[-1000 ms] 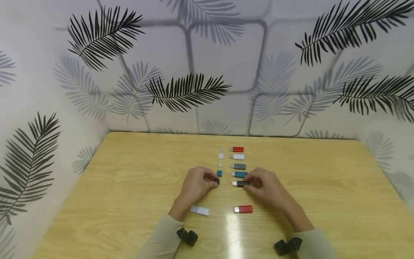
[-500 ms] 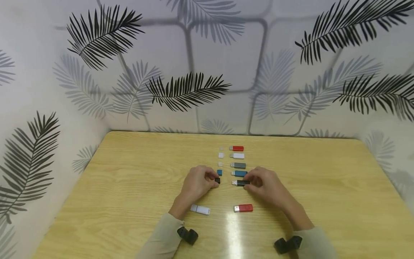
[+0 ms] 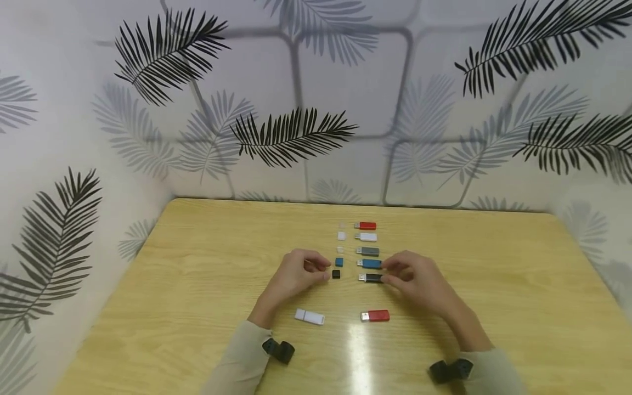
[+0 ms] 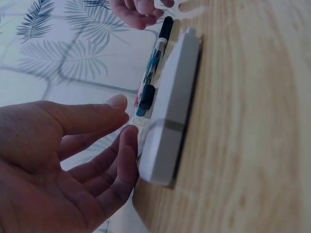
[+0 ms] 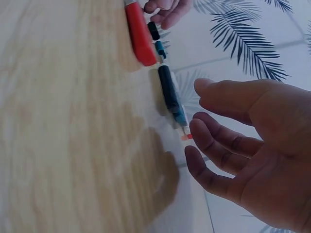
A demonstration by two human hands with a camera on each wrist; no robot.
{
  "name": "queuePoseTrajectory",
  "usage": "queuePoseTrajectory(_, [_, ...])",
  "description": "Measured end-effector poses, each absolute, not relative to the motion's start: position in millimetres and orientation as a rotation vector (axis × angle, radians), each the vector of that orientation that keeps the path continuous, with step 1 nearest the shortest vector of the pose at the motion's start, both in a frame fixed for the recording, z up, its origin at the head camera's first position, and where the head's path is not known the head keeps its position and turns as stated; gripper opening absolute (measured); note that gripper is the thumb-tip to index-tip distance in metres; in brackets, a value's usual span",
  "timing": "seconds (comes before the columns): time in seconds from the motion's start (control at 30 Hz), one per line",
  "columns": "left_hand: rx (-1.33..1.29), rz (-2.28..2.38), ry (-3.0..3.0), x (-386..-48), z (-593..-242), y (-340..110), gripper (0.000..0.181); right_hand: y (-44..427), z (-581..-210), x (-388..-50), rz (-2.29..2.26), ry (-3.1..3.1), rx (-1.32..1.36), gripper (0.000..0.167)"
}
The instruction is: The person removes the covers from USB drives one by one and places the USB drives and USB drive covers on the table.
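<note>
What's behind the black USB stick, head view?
Farther back than the black USB stick: the blue stick, then the grey, white and red ones. The tabletop directly beneath it is covered.

Sleeves of plain, pale beige cloth cover both forearms — the left sleeve and the right sleeve match in colour and end short of the wrist. Near each cuff sits a small black device, the left device and the right device each showing two chunky blocks joined together. The left hand and right hand are bare.
</note>
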State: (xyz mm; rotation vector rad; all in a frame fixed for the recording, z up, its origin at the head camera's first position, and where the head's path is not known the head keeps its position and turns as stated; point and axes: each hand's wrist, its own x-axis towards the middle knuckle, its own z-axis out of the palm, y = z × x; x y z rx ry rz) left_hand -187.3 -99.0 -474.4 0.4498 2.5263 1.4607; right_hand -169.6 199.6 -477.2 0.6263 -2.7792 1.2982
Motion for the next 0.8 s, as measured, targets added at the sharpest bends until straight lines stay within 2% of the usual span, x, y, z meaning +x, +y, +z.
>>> queuePoseTrajectory(0.23, [0.438, 1.478, 2.533, -181.3, -468.1, -102.2, 0.016, 206.4, -468.6, -160.2, 1.322, -2.757, 0.566, 0.018])
queuePoseTrajectory(0.5, [0.519, 1.595, 2.520, -180.8, -468.8, -103.4, 0.021, 206.6, -466.0, -145.4, 1.418, -2.773, 0.658, 0.020])
queuePoseTrajectory(0.8, [0.483, 1.624, 2.522, -172.4, -468.6, -103.3, 0.032, 200.8, -474.3, -124.3, 1.382, -2.772, 0.734, 0.025])
